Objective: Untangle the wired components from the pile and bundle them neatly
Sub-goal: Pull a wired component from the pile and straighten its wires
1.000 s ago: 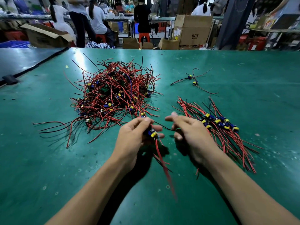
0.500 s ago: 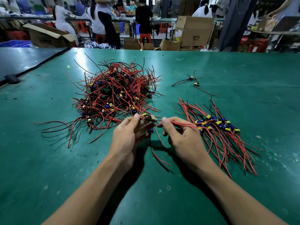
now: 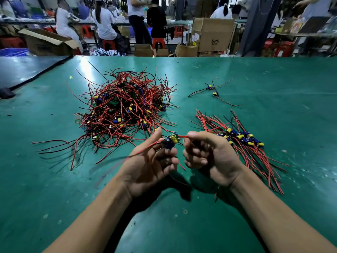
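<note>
Above the tabletop [image 3: 273, 84], between pile [image 3: 125, 106] and laid-out bundle [image 3: 242, 141], one wired component [image 3: 170, 140] is gripped in the left hand [image 3: 151, 161]; its red lead [image 3: 182, 136] is pinched by the right hand [image 3: 209, 157], presumably to be drawn straight before being added to the bundle.

The green table [image 3: 264, 73] bears a tangled wire pile [image 3: 124, 108], a sorted bundle [image 3: 244, 141] and two loose components [image 3: 212, 90].
</note>
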A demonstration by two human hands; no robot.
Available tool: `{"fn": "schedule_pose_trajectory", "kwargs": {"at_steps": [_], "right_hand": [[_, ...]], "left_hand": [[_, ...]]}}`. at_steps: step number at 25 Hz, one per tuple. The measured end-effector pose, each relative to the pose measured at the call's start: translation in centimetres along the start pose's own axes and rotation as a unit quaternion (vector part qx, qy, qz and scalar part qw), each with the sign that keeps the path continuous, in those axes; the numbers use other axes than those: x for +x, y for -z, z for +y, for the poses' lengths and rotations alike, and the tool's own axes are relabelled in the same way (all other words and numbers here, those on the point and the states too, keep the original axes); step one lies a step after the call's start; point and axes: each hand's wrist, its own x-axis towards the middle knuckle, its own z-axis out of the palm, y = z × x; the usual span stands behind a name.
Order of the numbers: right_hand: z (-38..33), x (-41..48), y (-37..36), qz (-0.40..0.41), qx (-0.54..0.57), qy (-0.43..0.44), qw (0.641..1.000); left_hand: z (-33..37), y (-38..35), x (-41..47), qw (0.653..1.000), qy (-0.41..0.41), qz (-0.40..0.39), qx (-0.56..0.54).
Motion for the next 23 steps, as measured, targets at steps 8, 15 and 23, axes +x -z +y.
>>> {"fn": "schedule_pose_trajectory", "kwargs": {"at_steps": [8,15,23], "right_hand": [[0.8,0.6,0.4,0.061,-0.143,-0.012,0.988],[1.9,1.1,0.4,0.112,-0.157,0.076,0.978],[2.0,1.1,1.6,0.027,-0.128,0.002,0.991]], "left_hand": [[-1.2,-0.1,0.2,0.991,-0.033,-0.011,0.133],[-1.8,-0.3,0.3,0.972,-0.082,0.029,0.217],[-2.5,-0.2,0.4,0.966,-0.094,0.027,0.238]]}}
